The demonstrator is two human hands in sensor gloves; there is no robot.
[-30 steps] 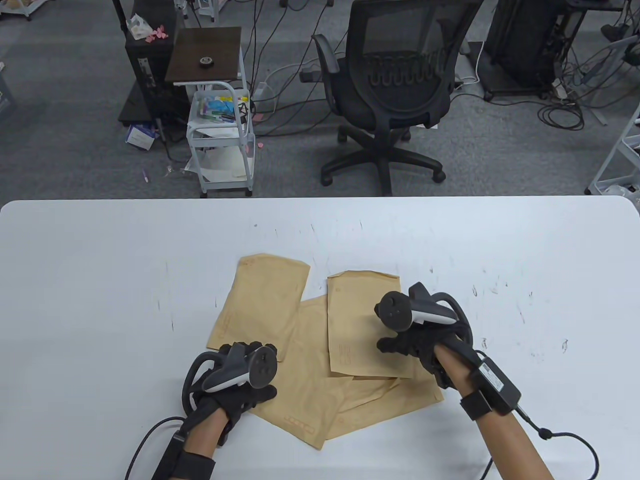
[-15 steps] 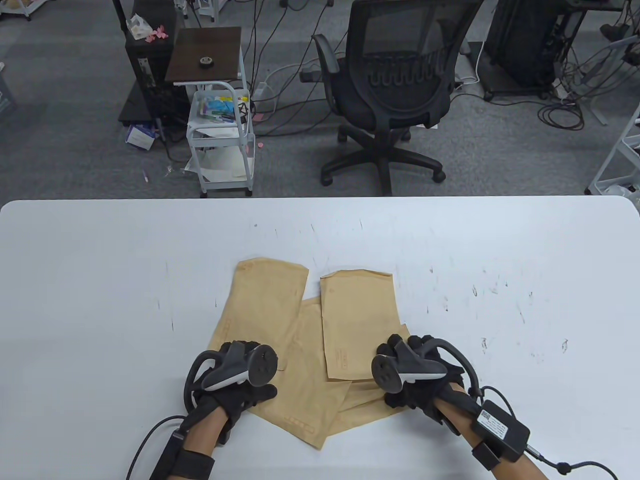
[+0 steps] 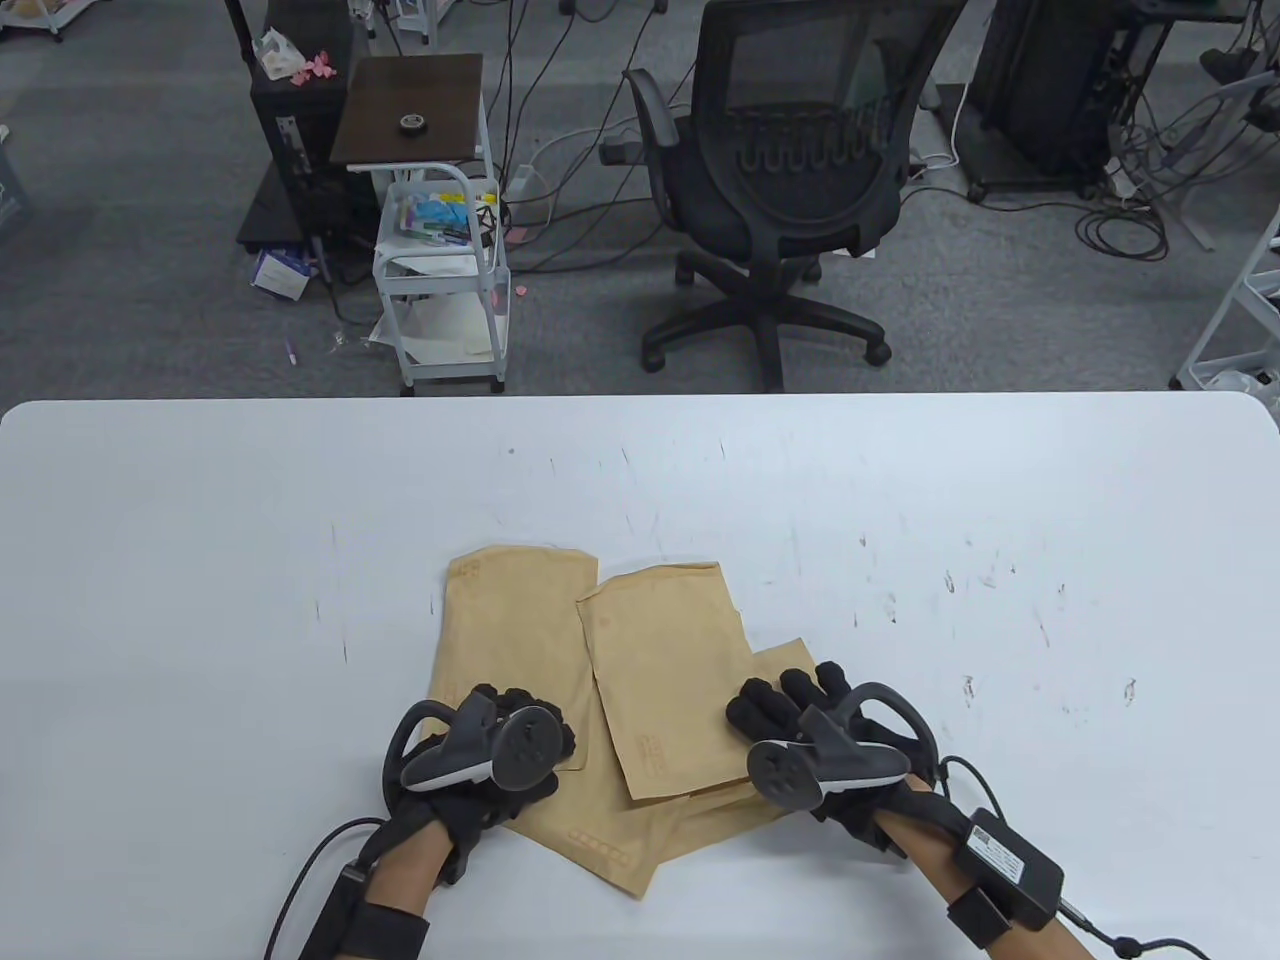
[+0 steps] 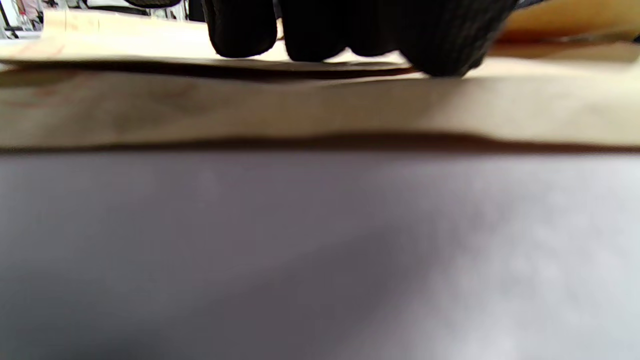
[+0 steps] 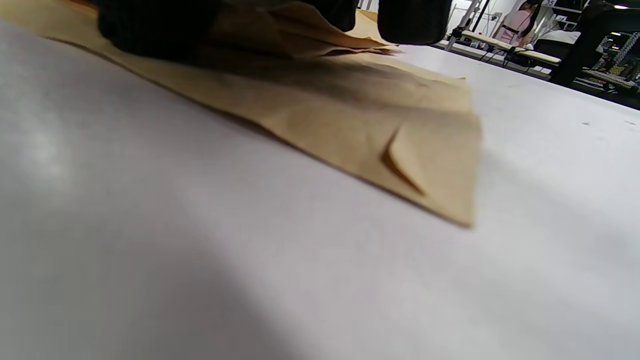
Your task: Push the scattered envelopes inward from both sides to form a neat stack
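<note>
Several brown envelopes lie overlapping at the front middle of the white table [image 3: 200, 560]. The top envelope [image 3: 665, 680] is tilted and lies over the left envelope [image 3: 510, 620]. Lower envelopes [image 3: 600, 835] stick out at the front and at the right [image 3: 785, 662]. My left hand [image 3: 520, 705] rests with its fingers [image 4: 350, 30] pressing on the left envelope's near end. My right hand [image 3: 780, 697] rests with its fingers [image 5: 150, 25] on the pile's right edge. A creased envelope corner [image 5: 430, 165] shows in the right wrist view. Neither hand grips anything.
Bare table surface lies to the left, right and far side of the pile. An office chair [image 3: 790, 190] and a small white cart [image 3: 440, 280] stand on the floor beyond the table's far edge. Cables trail from both wrists at the near edge.
My right hand moved down and then left, sliding the top and right envelopes in over the pile. The left envelope turned more upright and shifted slightly left under my left hand.
</note>
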